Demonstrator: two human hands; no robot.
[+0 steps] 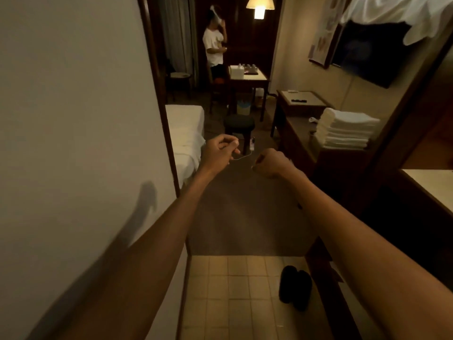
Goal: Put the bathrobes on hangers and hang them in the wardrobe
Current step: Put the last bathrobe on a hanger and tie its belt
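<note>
While outstretched, left hand in pinch grip on thin cord, right hand clenched; white bathrobe overhead, sleeve downward.

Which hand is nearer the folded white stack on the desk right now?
Right. The right hand, a fist, is left of and below the stack in view; the left hand is farther left, nearer the bed, pinching a thin cord.

Hotel room: bed, stacked towels (folded), desk.
</note>
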